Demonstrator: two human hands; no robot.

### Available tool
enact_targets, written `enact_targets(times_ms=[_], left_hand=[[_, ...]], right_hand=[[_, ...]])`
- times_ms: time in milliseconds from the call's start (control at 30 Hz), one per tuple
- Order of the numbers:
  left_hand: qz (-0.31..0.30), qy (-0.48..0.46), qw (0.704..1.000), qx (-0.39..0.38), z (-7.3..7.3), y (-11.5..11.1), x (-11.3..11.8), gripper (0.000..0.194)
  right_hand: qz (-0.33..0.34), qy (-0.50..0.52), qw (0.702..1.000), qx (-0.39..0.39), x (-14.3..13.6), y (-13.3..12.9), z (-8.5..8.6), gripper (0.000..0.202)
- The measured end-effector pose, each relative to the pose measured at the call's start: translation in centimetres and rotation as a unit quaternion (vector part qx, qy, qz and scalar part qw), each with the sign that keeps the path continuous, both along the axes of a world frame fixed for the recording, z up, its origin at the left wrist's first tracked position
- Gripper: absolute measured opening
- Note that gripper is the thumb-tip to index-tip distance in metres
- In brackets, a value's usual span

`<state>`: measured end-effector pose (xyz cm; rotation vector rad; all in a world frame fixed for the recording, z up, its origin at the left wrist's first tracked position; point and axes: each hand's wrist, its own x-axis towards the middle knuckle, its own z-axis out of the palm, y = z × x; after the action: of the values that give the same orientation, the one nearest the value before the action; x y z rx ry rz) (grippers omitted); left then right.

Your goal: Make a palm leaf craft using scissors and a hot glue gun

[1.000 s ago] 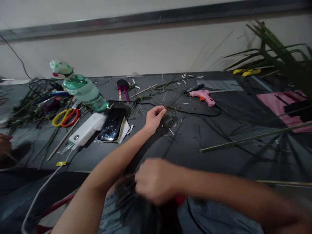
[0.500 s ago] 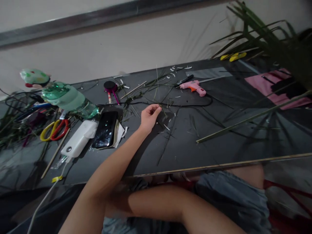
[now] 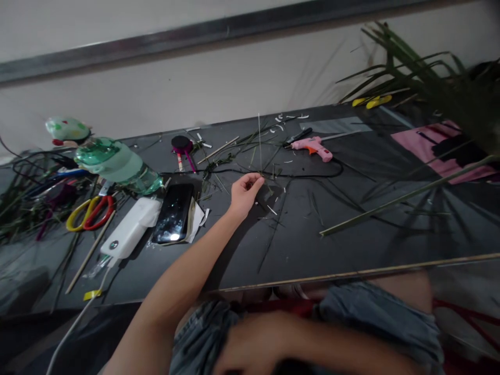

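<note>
My left hand (image 3: 246, 194) is closed in a pinch over the middle of the dark table (image 3: 297, 250). From its fingertips a thin pale strand (image 3: 260, 143) stands nearly upright; whether it is wire or a split leaf rib I cannot tell. Thin green leaf scraps (image 3: 269, 190) and white slivers lie around the fingertips. Low in the view, my right hand (image 3: 250, 346) is over my lap, off the table, smeared by motion with its fingers hidden. Behind the left hand runs the black cord of a pink glue gun (image 3: 312, 147).
At left are a phone (image 3: 174, 213), a white power bank (image 3: 128, 229) with a cable, scissors (image 3: 91, 213) with red and yellow handles, and a leaning green bottle (image 3: 119, 164). A long green stalk (image 3: 375, 207) and palm leaves (image 3: 422, 78) take up the right side.
My right hand has come into view over my lap, its forearm now reaching in from the right. The left hand keeps its pinch on the strand. The whole view has shifted slightly.
</note>
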<state>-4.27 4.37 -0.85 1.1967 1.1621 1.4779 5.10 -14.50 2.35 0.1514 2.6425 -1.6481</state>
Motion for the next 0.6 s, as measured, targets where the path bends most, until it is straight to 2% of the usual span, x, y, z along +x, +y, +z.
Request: enact_targets(times_ms=[33, 67, 100, 133, 167, 200, 233, 267, 333, 400, 500, 600], left_hand=[[-0.002, 0.003, 1.000, 0.002, 0.1, -0.1, 0.0, 0.024], [-0.007, 0.003, 1.000, 0.002, 0.2, -0.1, 0.0, 0.026], [-0.019, 0.000, 1.000, 0.001, 0.4, -0.2, 0.0, 0.028], [-0.039, -0.007, 0.999, -0.003, 0.6, -0.2, -0.1, 0.030], [-0.068, -0.017, 0.997, -0.010, 0.8, -0.3, -0.2, 0.032], [-0.104, -0.029, 0.994, -0.020, 1.0, -0.4, -0.4, 0.034], [-0.141, -0.041, 0.989, -0.029, 1.3, -0.5, -0.5, 0.036], [-0.175, -0.054, 0.982, -0.036, 1.5, -0.6, -0.7, 0.037], [-0.230, -0.081, 0.969, -0.049, 1.9, -0.9, -1.0, 0.037], [-0.273, -0.111, 0.954, -0.061, 2.1, -1.3, -1.1, 0.036], [-0.316, -0.146, 0.935, -0.069, 2.3, -1.7, -1.1, 0.035], [-0.326, -0.153, 0.930, -0.069, 2.3, -1.7, -1.2, 0.035]], right_hand=[[0.058, -0.018, 0.991, -0.117, 2.4, 1.0, 1.2, 0.026], [0.031, -0.046, 0.979, -0.197, 5.2, 2.5, 2.7, 0.023], [-0.093, -0.057, 0.974, -0.197, 8.0, 4.3, 4.3, 0.018], [-0.256, -0.044, 0.960, -0.105, 10.6, 6.6, 5.9, 0.015], [-0.363, -0.033, 0.931, 0.003, 12.8, 9.2, 7.2, 0.019], [-0.444, -0.021, 0.890, 0.104, 14.3, 12.1, 8.2, 0.023], [-0.491, -0.014, 0.848, 0.200, 15.1, 15.0, 8.6, 0.026], [-0.498, -0.003, 0.821, 0.279, 15.3, 17.9, 8.7, 0.027], [-0.414, 0.023, 0.822, 0.390, 14.2, 22.5, 7.8, 0.034], [-0.329, 0.057, 0.821, 0.463, 12.1, 25.1, 6.5, 0.046], [-0.233, 0.076, 0.808, 0.536, 9.3, 25.8, 5.9, 0.043], [-0.112, 0.028, 0.820, 0.560, 8.2, 25.6, 7.0, 0.031]])
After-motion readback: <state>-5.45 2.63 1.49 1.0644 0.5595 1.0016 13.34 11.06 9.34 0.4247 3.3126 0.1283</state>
